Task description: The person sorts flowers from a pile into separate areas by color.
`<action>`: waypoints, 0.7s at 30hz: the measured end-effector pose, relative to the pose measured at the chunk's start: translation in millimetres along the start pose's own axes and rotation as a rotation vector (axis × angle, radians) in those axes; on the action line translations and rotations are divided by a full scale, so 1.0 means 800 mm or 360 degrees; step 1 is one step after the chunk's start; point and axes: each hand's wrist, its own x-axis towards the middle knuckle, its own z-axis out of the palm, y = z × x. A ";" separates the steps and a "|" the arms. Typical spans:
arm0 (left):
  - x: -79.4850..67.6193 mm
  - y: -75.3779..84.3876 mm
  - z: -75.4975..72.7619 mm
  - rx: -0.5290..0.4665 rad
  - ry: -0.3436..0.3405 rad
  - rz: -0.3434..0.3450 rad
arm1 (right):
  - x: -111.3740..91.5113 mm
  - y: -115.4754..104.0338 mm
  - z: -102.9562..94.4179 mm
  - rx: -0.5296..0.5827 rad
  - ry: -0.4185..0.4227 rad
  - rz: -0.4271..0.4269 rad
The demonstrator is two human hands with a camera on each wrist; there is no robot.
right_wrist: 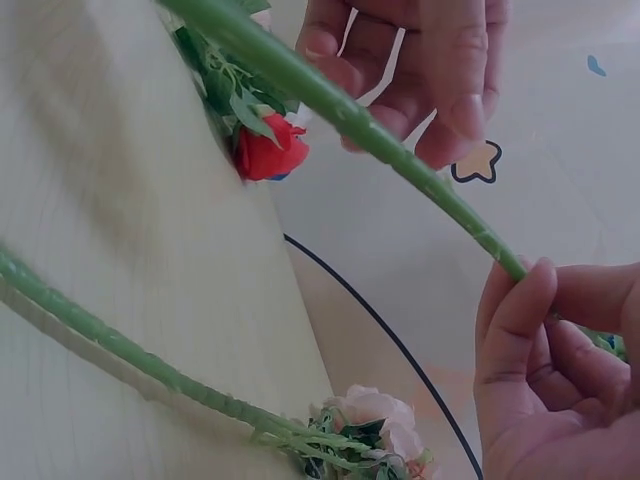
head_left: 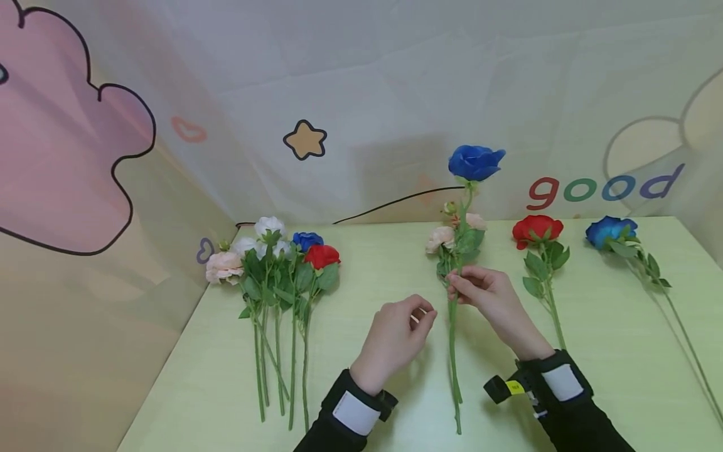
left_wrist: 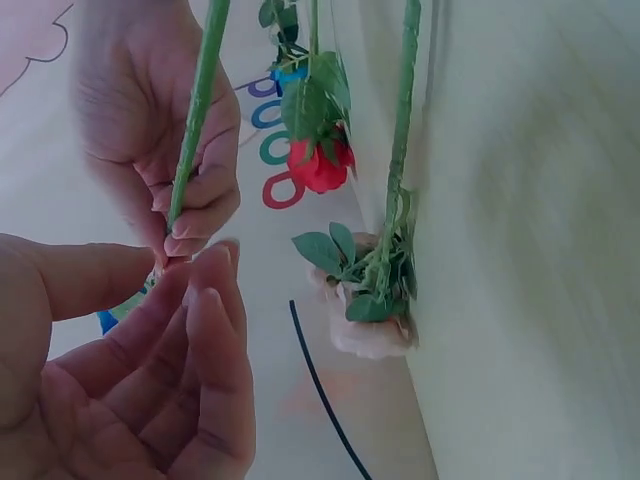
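A blue rose point(head_left: 476, 163) stands upright above the table, its green stem point(right_wrist: 385, 150) pinched between the thumb and fingers of my right hand point(head_left: 490, 302). To the left of that stem, my left hand point(head_left: 398, 336) hovers with loosely bent fingers and holds nothing. In the left wrist view its fingers point(left_wrist: 215, 330) are close to the right hand's fingertips. Behind the held stem lies a pale pink flower spray point(head_left: 440, 240) on the table, partly covered by the rose's leaves in the head view; the right wrist view shows its pink blooms point(right_wrist: 375, 412) apart from the rose.
On the left of the table point(head_left: 186, 389) lies a group of white flowers point(head_left: 270, 227), a pink flower point(head_left: 223, 267), a blue rose point(head_left: 307, 240) and a red rose point(head_left: 322, 256). To the right lie another red rose point(head_left: 537, 230) and a lighter blue rose point(head_left: 611, 232). A printed cloth point(head_left: 361, 94) hangs behind.
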 end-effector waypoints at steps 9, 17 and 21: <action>0.000 0.005 -0.004 0.0156 0.0115 0.0087 | -0.005 0.002 -0.008 -0.0091 0.0024 0.0022; -0.001 0.005 -0.003 0.0209 0.0167 0.0142 | -0.015 0.011 -0.040 -0.0227 0.0052 0.0058; 0.005 0.007 0.004 0.0278 0.0163 0.0228 | -0.020 0.009 -0.066 -0.0361 0.0075 0.0086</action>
